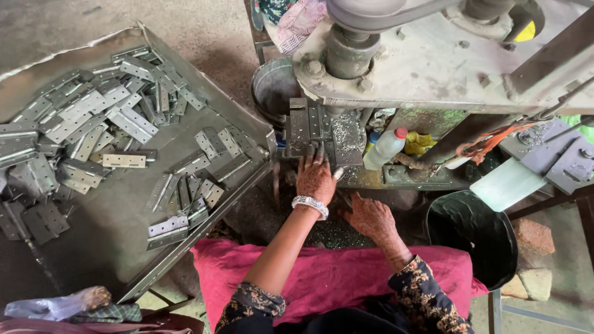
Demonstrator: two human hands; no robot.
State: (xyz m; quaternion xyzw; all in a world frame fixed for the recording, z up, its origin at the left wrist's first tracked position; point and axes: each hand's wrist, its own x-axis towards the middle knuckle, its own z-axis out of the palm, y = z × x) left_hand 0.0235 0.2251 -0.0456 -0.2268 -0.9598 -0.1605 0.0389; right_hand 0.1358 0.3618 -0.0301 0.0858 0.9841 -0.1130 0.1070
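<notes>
Hands (315, 178) press hinge (307, 127) at drill vise (346, 139).

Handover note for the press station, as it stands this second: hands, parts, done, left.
Left hand: fingers up against the metal fixture under the press head; whether it grips a part is hidden.
Right hand: low beside the left, near the chip-strewn machine base; its grip is unclear.
Parts: a heap of grey hinges on the metal tray, to the person's left.
Black bin to the right.
Done or left: finished and unfinished hinges can't be told apart.
</notes>
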